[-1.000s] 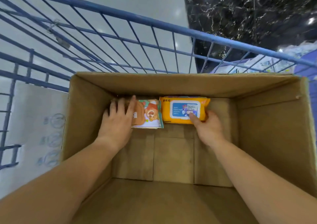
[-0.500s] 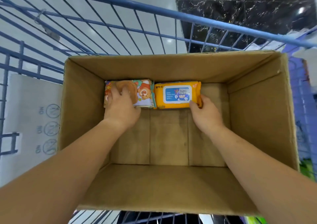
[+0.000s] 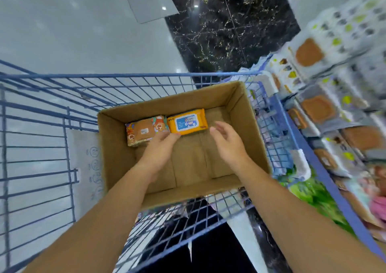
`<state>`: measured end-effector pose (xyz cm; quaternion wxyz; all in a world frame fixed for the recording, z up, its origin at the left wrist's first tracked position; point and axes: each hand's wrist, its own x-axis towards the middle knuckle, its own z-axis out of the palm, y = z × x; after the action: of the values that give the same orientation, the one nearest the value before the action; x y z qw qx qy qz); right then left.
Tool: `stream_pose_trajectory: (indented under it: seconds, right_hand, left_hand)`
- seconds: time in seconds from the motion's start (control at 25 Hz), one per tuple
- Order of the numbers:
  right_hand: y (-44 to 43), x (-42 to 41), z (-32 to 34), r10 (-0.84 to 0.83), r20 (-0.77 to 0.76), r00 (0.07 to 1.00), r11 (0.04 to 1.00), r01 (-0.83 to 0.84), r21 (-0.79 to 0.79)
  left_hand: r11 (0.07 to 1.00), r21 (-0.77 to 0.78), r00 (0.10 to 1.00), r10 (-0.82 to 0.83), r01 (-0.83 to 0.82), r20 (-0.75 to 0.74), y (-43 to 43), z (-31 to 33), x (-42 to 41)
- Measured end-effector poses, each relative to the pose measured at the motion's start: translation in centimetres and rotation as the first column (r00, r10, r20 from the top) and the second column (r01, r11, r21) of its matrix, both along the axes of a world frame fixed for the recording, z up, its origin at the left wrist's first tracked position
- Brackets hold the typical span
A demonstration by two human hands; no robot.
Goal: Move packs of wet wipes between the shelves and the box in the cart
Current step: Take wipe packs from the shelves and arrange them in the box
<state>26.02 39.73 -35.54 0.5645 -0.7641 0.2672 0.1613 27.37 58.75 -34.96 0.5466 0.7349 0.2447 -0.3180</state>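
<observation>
Both hands reach into the open brown cardboard box (image 3: 246, 113) in the blue wire cart (image 3: 125, 75).
Two packs lie side by side against the box's far wall: an orange wet-wipes pack with a blue label (image 3: 188, 122) and a bear-print pack with a brown lid (image 3: 144, 129). The left hand (image 3: 160, 149) lies flat with straight fingers, their tips at the packs' near edges, gripping nothing. The right hand (image 3: 228, 142) hovers near the orange pack, fingers loose and apart.

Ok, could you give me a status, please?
Left hand open, fingertips at bear-print wipes pack. Right hand open, empty. That pack and orange blue-labelled wipes pack side by side in brown cardboard box. Nothing blocking.
</observation>
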Motion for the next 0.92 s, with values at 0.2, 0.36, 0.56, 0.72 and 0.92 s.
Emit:
stream_pose_trajectory:
  seconds: [0.2,0.36,0.56,0.72,0.92]
  right_hand:
    - [-2.8,-4.3,10.8,-0.228,0.096,0.969,0.974,0.226,0.035]
    - [-6.4,-9.0,17.6,-0.398,0.158,0.904,0.917,0.39,0.079]
    - [-13.0,-14.9,23.0,-0.593,0.258,0.763,0.803,0.585,0.118]
    - [-20.5,-20.1,27.3,-0.697,0.365,0.617,0.692,0.711,0.12]
    - [-31.5,-25.4,33.3,-0.715,0.51,0.479,0.605,0.789,0.108]
  left_hand:
    - [0.991,-0.045,0.981,-0.119,0.127,0.152,-3.6,10.3,-1.7]
    - [0.96,-0.124,0.948,-0.22,0.253,0.23,-8.3,15.5,-3.0]
    - [0.849,-0.171,0.843,-0.433,0.501,0.32,-17.0,21.8,-5.8]
    - [0.732,-0.193,0.726,-0.536,0.654,0.431,-26.9,27.0,-8.4]
    - [0.643,-0.165,0.611,-0.57,0.748,0.55,-39.8,33.5,-9.9]
